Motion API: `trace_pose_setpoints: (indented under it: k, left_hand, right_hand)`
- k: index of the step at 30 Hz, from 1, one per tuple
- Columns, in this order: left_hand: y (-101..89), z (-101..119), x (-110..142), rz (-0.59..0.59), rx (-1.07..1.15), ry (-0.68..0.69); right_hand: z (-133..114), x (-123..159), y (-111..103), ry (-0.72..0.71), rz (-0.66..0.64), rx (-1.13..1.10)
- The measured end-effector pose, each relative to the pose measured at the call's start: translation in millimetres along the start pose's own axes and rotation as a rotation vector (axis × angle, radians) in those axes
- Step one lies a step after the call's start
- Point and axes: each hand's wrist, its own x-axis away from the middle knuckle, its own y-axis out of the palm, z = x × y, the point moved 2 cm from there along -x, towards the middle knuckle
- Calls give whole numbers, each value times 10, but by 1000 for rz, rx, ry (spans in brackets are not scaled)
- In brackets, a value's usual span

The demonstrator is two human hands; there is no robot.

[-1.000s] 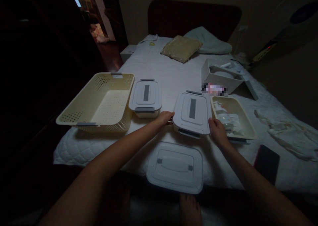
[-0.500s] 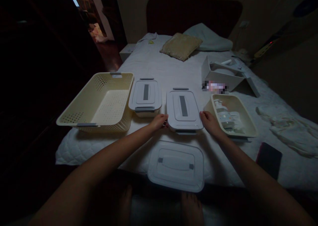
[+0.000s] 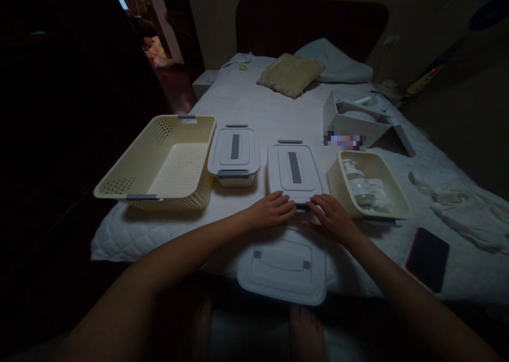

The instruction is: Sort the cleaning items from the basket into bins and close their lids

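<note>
A storage box with a white lid (image 3: 295,171) stands on the bed in front of me, a grey strip handle along its lid and a latch at its near edge. My left hand (image 3: 273,210) lies across the left part of that near edge, fingers stretched over it. At the right part, my right hand (image 3: 329,216) touches the rim with fingers apart and thumb below. The hands mostly cover the near latch. Closer to me, a loose white lid (image 3: 283,277) with two small grey pieces rests at the bed's edge.
A cream perforated basket (image 3: 186,163) and a second lidded box (image 3: 234,152) stand left. On the right are an open cream bin (image 3: 397,192) holding bottles, a dark tablet-like object (image 3: 428,258), a crumpled cloth (image 3: 457,208) and a white organizer (image 3: 353,121). A cushion (image 3: 292,73) lies farther back.
Both hands have left the sides of the lidded box and come together at its near edge, over the latch. The box itself has stayed in place.
</note>
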Motion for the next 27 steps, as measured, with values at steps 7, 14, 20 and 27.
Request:
trace_pose_setpoints:
  k: [7,14,20,27]
  left_hand:
    - [73,-180,-40,107,-104,44]
    - [30,-224,-108,97,-425,-4]
    - [1,-164,-120,68,-450,69]
    - [-76,-87,-144,5,-477,97]
  right_hand:
    - [20,20,118,39,-26,14]
    - [-27,-100,75,52,-1,78]
    - [6,-159,12,84,-62,8]
    - [7,-239,-48,70,-170,1]
